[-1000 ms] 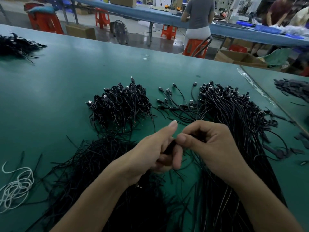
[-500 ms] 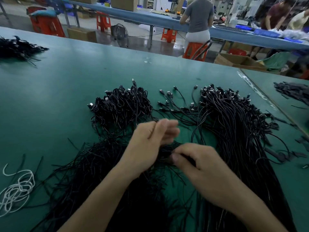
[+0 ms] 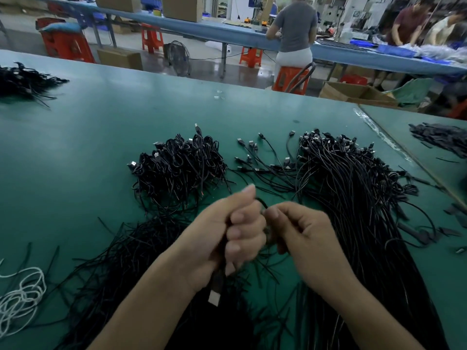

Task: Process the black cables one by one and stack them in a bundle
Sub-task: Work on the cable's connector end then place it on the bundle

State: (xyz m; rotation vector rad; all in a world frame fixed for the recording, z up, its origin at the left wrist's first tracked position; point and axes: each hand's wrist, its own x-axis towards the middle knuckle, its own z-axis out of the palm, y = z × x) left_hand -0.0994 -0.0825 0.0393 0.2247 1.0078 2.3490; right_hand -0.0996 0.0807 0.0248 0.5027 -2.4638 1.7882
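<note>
Your left hand [image 3: 227,231] clenches one black cable [image 3: 262,203], its plug [image 3: 214,296] hanging below the fist. Your right hand [image 3: 300,231] pinches it just beside, above the worktop [image 3: 101,122]. If either grip loosens, the bend likely springs open or snags the loose strands [image 3: 126,261] underneath.

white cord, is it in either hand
No, the white cord lies on the table, far from the left hand and right hand.

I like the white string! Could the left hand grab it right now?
Probably not yet. The left hand is busy gripping a black cable, which the right hand pinches too. The white string lies uncovered off to the side, so it could once freed.
</note>
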